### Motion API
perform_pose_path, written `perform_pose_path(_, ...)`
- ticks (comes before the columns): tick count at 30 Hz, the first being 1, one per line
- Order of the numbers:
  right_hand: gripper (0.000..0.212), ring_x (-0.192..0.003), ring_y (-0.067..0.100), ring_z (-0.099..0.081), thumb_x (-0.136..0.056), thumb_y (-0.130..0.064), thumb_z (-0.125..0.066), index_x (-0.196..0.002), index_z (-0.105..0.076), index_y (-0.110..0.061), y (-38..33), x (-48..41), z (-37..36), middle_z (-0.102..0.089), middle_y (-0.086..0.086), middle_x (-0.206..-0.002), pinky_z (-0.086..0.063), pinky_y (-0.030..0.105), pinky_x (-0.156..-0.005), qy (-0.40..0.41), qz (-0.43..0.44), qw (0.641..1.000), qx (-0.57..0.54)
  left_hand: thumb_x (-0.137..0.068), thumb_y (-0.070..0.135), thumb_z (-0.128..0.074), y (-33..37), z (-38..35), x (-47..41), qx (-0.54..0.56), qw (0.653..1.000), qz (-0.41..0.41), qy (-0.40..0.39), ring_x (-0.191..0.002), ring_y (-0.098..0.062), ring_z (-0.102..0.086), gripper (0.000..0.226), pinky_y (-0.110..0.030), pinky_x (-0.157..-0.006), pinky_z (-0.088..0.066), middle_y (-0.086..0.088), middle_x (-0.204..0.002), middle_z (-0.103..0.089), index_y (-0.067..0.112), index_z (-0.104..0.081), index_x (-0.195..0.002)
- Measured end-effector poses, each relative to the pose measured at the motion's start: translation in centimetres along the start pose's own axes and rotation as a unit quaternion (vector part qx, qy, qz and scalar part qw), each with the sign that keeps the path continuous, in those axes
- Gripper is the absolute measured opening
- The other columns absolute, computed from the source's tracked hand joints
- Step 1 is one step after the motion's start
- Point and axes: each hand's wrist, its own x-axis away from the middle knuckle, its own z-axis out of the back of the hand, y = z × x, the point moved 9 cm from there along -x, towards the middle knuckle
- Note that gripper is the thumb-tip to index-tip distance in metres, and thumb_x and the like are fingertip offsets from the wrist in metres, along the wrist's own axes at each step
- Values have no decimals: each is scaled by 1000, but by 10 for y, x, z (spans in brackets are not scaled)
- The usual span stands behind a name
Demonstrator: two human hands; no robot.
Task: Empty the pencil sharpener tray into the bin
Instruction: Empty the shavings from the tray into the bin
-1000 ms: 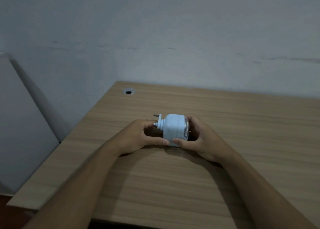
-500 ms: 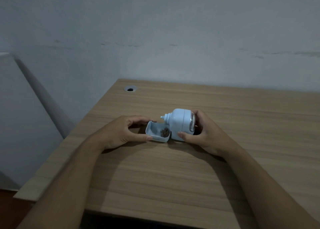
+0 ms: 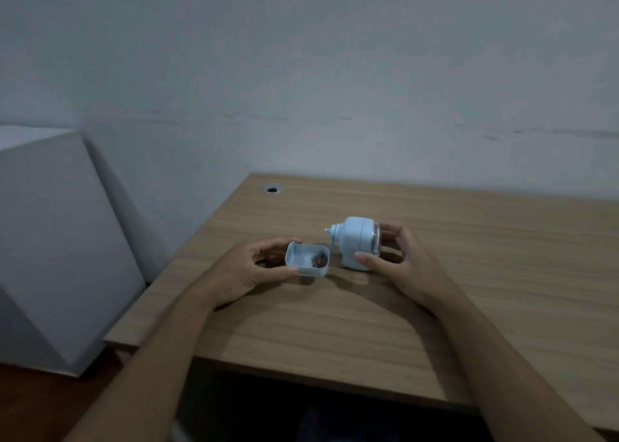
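Wood-grain desk (image 3: 418, 311) fills the lower right of the view, its near right corner cut off by the frame edge, and the space beneath it is too dark to read. No bin can be made out anywhere; a grey-white slanted block (image 3: 57, 240) stands left of the desk, only partly in frame. The dim light blurs the detail of the small dark heap of shavings (image 3: 319, 259) in the tray.

The left hand (image 3: 249, 272) comes in from the lower left, thumb and fingers pinching the left end of the pale blue tray (image 3: 306, 260), which is held level just above the desk, open side up. The right hand (image 3: 400, 262) curls around the pale blue pencil sharpener (image 3: 356, 242), thumb on its near lower side and fingers behind its clear right end; the sharpener sits on the desk, its nub pointing left.

Half a second ago the tray still touched the sharpener's body; now it is pulled clear to the left, with a gap of bare desk between them. A cable hole (image 3: 272, 189) sits at the desk's far left corner.
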Motion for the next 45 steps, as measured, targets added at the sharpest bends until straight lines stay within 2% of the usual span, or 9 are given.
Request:
perform_pose_path(6, 95, -144, 9, -58, -67, -60, -97, -147, -61, -26, -15, 44, 0, -67, -11, -148, -52, 48, -122, 56, 16, 998, -13, -92, 33, -86, 5, 7, 56, -21, 999, 24, 17, -119, 7, -72, 46, -14, -98, -58, 34, -122, -78, 48, -72, -133)
perform_pose_path(10, 126, -145, 12, -57, -52, -87, -87, -155, -56, -21, -26, 73, -4, -63, -7, -154, -50, 46, -123, 87, 19, 996, 7, -93, 39, -84, 8, 11, 87, -28, 999, 33, 34, -120, 0, -68, 54, -9, -85, -57, 24, -126, -74, 44, -66, -144)
perform_pose_path(19, 58, -100, 15, -82, -87, -25, -93, -136, -67, -8, -49, 110, -65, -82, 13, -124, -63, 21, -86, 17, -24, 999, 21, -83, 63, -85, 6, 16, 127, -54, 996, 25, 59, -134, -13, -64, 73, -31, -107, -54, 10, -146, -70, 41, -65, -151)
perform_pose_path(25, 63, -116, 15, -80, -93, -30, -89, -148, -65, -10, -70, 116, -124, -81, 4, -129, -65, 33, -104, -61, -15, 997, 42, -89, 58, -83, 6, 17, 134, -65, 997, 5, 42, -132, -5, -61, 70, -30, -110, -51, 15, -147, -67, 37, -63, -152)
perform_pose_path(31, 75, -105, -3, -80, -73, -80, -79, -130, -79, -31, -89, 117, -171, -86, -18, -113, -62, 26, -94, -108, 30, 990, 81, -81, 35, -95, -17, 56, 162, 55, 994, 2, 96, -122, -11, -78, 50, -24, -99, -63, 12, -125, -80, 32, -74, -127)
perform_pose_path(34, 67, -98, 4, -82, -71, -74, -84, -124, -79, -34, -93, 115, -210, -87, -14, -110, -63, 25, -80, -135, 17, 990, 39, -87, 11, -91, -33, 85, 187, 102, 985, -5, 137, -119, -20, -80, 44, -24, -93, -65, -4, -125, -81, 16, -72, -127)
perform_pose_path(40, 34, -94, -2, -82, -96, -25, -85, -128, -78, -17, -119, 115, -303, -87, -5, -108, -63, 16, -87, -182, 57, 982, -4, -84, 17, -92, -67, 150, 261, 83, 969, -11, 233, -110, -16, -82, 48, -30, -100, -64, -6, -121, -83, 8, -71, -125)
perform_pose_path(42, 36, -96, -4, -81, -97, -29, -85, -130, -78, -19, -131, 118, -332, -86, -9, -110, -60, 12, -85, -194, 80, 978, 10, -77, 25, -94, -77, 169, 285, 86, 962, -10, 258, -108, -16, -82, 49, -29, -99, -64, -6, -118, -84, 14, -72, -120)
perform_pose_path(45, 40, -101, 9, -83, -96, -34, -85, -133, -78, -20, -139, 122, -377, -85, -9, -115, -67, 27, -91, -215, 100, 972, 7, -79, 21, -92, -94, 193, 317, 85, 952, 1, 294, -107, -18, -80, 42, -29, -96, -64, -6, -118, -83, 17, -73, -116)
